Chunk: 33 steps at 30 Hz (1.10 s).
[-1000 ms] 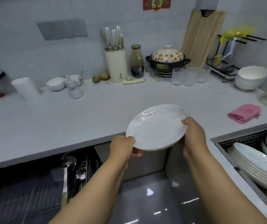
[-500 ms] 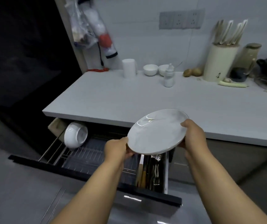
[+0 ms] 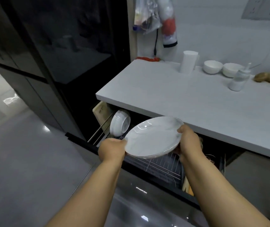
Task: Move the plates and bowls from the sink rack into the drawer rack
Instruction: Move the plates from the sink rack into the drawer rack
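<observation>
A white marbled plate (image 3: 152,136) with a thin gold rim is held tilted above the open drawer rack (image 3: 162,166). My left hand (image 3: 111,149) grips its near-left edge, and my right hand (image 3: 189,142) grips its far-right edge. The wire rack sits in a pulled-out drawer under the counter. One white bowl (image 3: 120,124) stands on its side at the rack's far left. The plate hides the middle of the rack. The sink rack is out of view.
The grey counter (image 3: 188,102) overhangs the drawer; its edge is just behind the plate. On it stand a white cup (image 3: 188,62), two small bowls (image 3: 212,67), a squeeze bottle (image 3: 239,79). A dark cabinet (image 3: 57,54) stands left. Utensils (image 3: 212,158) fill the drawer's right side.
The view has swung left from the sink to the drawer. Both hands have carried the plate along and lowered it closer over the drawer rack.
</observation>
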Each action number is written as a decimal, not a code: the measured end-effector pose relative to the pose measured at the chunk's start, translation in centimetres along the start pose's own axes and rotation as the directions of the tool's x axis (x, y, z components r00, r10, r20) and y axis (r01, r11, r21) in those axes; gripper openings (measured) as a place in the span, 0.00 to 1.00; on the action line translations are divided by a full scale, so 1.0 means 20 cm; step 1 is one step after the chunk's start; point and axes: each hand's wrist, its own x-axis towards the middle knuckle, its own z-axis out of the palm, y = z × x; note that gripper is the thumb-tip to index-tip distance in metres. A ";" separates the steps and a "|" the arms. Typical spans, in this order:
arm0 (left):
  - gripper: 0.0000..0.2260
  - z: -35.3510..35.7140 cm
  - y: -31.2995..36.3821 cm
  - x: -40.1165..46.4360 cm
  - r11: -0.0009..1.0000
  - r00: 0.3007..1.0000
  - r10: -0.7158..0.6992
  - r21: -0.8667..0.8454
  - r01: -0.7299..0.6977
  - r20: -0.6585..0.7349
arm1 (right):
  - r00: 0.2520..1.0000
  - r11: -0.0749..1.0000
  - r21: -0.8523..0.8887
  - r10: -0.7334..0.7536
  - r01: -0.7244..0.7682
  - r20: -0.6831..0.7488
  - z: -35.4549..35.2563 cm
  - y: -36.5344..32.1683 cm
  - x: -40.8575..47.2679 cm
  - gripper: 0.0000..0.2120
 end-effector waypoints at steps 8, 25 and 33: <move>0.08 -0.07 -0.07 0.31 0.997 0.998 0.066 0.052 -0.065 -0.010 | 0.995 0.979 -0.177 0.090 -0.098 -0.053 0.23 0.19 0.32 0.06; 0.31 0.06 -0.38 1.02 0.406 0.935 0.261 0.851 -0.333 0.241 | 0.992 0.767 -0.642 0.099 -0.023 0.083 0.86 0.68 1.19 0.27; 0.35 0.06 -0.44 1.06 0.445 0.900 0.382 0.812 -0.379 0.211 | 0.999 0.637 -0.771 0.042 -0.012 0.019 1.11 0.68 1.35 0.21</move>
